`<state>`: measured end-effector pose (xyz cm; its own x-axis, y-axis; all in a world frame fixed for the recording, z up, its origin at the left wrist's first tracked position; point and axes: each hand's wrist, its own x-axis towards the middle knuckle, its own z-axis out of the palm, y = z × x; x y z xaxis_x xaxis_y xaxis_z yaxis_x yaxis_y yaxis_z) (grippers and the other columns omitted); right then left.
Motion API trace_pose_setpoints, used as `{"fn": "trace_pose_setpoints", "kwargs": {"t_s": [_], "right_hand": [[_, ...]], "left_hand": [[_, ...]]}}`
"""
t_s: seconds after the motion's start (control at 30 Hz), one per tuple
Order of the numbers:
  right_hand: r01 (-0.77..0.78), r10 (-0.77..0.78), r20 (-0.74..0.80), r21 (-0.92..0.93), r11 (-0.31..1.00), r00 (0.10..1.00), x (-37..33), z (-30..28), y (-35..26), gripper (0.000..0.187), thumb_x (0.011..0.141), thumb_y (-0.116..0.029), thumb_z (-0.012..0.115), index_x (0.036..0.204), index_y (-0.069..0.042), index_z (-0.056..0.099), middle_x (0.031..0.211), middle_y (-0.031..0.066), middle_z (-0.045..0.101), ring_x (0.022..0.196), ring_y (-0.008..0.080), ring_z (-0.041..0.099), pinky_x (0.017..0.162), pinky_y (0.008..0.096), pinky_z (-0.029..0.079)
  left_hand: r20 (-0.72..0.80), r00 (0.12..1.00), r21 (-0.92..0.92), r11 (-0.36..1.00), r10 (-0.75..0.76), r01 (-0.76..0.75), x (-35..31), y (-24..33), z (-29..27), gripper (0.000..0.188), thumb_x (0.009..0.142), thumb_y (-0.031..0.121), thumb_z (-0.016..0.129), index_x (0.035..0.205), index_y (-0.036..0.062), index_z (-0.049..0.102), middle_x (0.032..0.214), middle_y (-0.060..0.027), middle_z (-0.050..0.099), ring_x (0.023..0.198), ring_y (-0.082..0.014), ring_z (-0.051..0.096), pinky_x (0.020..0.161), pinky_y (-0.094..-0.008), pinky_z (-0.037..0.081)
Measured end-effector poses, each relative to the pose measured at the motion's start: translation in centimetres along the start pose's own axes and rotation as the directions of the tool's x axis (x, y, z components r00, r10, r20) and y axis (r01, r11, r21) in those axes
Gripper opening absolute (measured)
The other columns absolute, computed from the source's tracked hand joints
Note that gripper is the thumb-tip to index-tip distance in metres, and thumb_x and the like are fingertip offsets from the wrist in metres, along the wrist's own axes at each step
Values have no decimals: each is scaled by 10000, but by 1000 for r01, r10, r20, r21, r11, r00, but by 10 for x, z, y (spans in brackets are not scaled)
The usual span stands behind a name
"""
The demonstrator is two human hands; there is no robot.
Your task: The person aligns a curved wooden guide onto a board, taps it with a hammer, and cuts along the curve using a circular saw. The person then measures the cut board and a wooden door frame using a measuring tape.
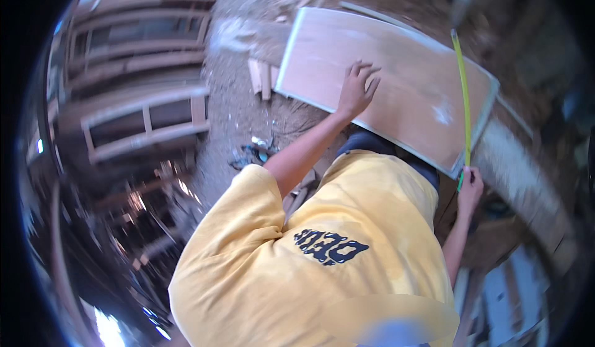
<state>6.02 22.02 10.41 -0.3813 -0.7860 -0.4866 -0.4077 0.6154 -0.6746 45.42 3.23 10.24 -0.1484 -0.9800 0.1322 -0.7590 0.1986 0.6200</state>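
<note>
A flat brown wooden panel (396, 68) with pale edges lies in front of me. My left hand (357, 90) hovers over or rests lightly on its near left part, fingers spread and holding nothing; whether it touches the wood I cannot tell. At the panel's near right corner my right hand (472, 183) is closed on a tape measure. Its yellow blade (463, 93) is drawn out across the panel's right end and reaches past the far edge. The green case (460, 181) is mostly hidden by the fingers.
Wooden frames (145, 121) stand stacked on the left. Short wood offcuts (263, 79) lie on the dirt floor beside the panel's left end. A long pale board (520, 167) is on the right, with white-and-brown pieces (514, 294) at lower right. Small clutter (257, 149) lies near my left forearm.
</note>
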Motion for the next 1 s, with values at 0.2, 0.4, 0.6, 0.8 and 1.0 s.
{"fn": "trace_pose_setpoints", "kwargs": {"t_s": [0.2,0.4,0.6,0.8,1.0], "right_hand": [[467,-390,281,-300,832,877,90,-16,-130,202,1004,-192,631,1027,6,659,946,124,616,833,249,594,781,374,482],[905,-611,668,-335,262,424,125,124,-329,121,974,-163,620,985,-47,653,980,205,595,906,418,621,777,463,498],[952,-432,901,-165,-257,39,156,328,-477,96,918,-150,599,873,-68,618,959,137,592,946,367,643,812,530,476],[931,-216,976,-57,-359,-24,174,448,-540,112,950,-163,585,918,-91,664,982,117,603,1001,331,658,833,501,461],[949,-112,994,-35,-313,-1,212,502,-546,192,933,-225,644,1069,-121,728,1048,103,665,1034,320,669,886,503,500]], "left_hand": [[-409,698,-86,787,-587,611,-157,-61,-39,235,977,202,624,1161,89,716,1172,-165,659,1251,-381,541,1078,-456,430],[-263,229,-713,349,-937,608,-212,-132,-41,351,1046,256,595,1273,5,689,1103,-77,752,978,-114,680,897,-273,521],[27,193,-937,43,-981,347,-170,-176,-79,406,1029,265,637,1313,-24,653,1129,-121,735,1014,-161,698,894,-281,555],[201,162,-946,-149,-966,286,-146,-199,-96,398,1006,228,674,1279,-60,655,1093,-128,741,964,-181,725,861,-287,578],[216,103,-864,-141,-971,482,-137,-218,-114,262,984,198,702,1084,-43,726,946,-119,755,833,-151,732,763,-264,586]]}}
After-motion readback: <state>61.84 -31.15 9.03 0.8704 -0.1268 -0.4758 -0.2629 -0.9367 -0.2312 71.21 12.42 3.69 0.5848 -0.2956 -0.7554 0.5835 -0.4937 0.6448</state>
